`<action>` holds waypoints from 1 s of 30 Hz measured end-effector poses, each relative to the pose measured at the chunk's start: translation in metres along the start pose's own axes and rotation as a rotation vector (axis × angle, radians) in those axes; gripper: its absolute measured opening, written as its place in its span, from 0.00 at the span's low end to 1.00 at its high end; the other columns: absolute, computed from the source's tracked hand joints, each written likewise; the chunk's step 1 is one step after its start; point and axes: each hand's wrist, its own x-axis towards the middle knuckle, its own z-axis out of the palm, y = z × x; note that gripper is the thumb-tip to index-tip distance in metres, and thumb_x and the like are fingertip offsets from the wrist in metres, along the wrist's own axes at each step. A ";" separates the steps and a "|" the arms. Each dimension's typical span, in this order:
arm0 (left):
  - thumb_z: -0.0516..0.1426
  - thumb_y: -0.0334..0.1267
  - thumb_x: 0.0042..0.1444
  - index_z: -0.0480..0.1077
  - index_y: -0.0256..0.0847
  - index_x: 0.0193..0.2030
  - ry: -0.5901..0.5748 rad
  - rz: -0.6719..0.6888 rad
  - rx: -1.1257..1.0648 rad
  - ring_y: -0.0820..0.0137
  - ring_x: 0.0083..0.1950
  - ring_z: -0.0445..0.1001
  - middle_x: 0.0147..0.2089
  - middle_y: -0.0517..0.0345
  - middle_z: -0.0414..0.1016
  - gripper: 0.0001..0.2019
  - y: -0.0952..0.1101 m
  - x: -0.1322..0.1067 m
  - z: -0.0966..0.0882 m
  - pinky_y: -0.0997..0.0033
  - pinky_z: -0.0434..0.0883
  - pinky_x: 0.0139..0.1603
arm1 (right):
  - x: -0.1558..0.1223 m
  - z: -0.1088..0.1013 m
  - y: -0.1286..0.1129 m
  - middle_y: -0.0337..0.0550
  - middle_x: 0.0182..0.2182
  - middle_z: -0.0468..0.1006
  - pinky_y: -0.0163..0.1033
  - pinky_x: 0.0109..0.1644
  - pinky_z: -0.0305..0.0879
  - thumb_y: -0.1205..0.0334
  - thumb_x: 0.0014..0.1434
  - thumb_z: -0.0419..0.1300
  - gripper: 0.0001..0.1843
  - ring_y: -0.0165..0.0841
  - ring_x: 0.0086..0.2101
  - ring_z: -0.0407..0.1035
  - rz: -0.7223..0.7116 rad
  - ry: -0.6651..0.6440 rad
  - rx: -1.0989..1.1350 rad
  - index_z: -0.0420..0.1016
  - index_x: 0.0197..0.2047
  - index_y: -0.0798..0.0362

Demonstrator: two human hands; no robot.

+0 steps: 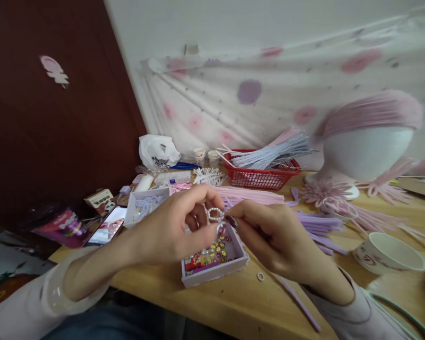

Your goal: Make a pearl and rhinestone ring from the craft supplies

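A small loop of white pearl beads is held up between my two hands, over a lidless white box. My left hand is closed, with thumb and forefinger at the loop's left and lower side. Pinched fingers of my right hand meet the loop's right edge; exactly what lies between those fingertips is partly hidden. Inside the box are gold and dark red gems and a red packet. A smaller pearl ring lies on the wooden table beside the box.
A lilac stem lies below my right wrist. Behind are pink stems, lilac stems and a red basket of pipe cleaners. A phone and cup stand left; a paper bowl and foam head right.
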 end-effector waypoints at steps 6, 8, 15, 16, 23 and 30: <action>0.53 0.28 0.60 0.62 0.40 0.48 0.229 0.637 0.705 0.68 0.41 0.76 0.40 0.55 0.77 0.10 -0.007 -0.007 0.004 0.68 0.74 0.41 | 0.002 -0.007 -0.004 0.31 0.21 0.62 0.28 0.25 0.50 0.75 0.60 0.52 0.09 0.22 0.22 0.53 0.042 -0.026 0.172 0.67 0.30 0.56; 0.51 0.28 0.61 0.63 0.39 0.46 0.274 0.714 0.847 0.66 0.40 0.77 0.38 0.53 0.77 0.08 -0.009 -0.004 0.004 0.68 0.74 0.40 | 0.001 -0.009 -0.006 0.32 0.21 0.63 0.28 0.25 0.52 0.75 0.60 0.52 0.09 0.22 0.23 0.54 0.056 -0.052 0.216 0.67 0.31 0.56; 0.46 0.28 0.62 0.66 0.38 0.38 0.243 0.647 0.841 0.70 0.31 0.71 0.30 0.57 0.73 0.09 -0.003 -0.003 0.010 0.71 0.68 0.31 | 0.002 -0.008 -0.001 0.31 0.20 0.60 0.29 0.25 0.50 0.72 0.61 0.52 0.09 0.23 0.22 0.51 0.048 -0.034 0.163 0.67 0.29 0.55; 0.45 0.28 0.62 0.66 0.38 0.37 0.208 0.542 0.751 0.71 0.30 0.70 0.29 0.58 0.72 0.09 0.000 -0.003 0.011 0.71 0.67 0.30 | 0.002 -0.006 0.000 0.31 0.20 0.59 0.29 0.25 0.49 0.73 0.60 0.52 0.09 0.23 0.21 0.51 0.022 -0.015 0.125 0.66 0.29 0.55; 0.46 0.35 0.58 0.57 0.43 0.28 -0.093 -0.268 -0.372 0.78 0.14 0.54 0.16 0.73 0.49 0.08 0.002 0.007 0.016 0.77 0.59 0.16 | -0.005 0.007 0.004 0.33 0.18 0.60 0.35 0.23 0.44 0.72 0.62 0.49 0.10 0.26 0.18 0.52 -0.093 -0.034 -0.304 0.71 0.35 0.61; 0.51 0.34 0.58 0.63 0.39 0.47 0.049 0.181 0.379 0.69 0.34 0.73 0.37 0.58 0.73 0.10 -0.006 -0.001 0.004 0.68 0.71 0.34 | 0.003 -0.004 0.007 0.31 0.19 0.61 0.30 0.24 0.49 0.71 0.62 0.52 0.09 0.23 0.21 0.52 0.094 -0.031 0.061 0.69 0.30 0.56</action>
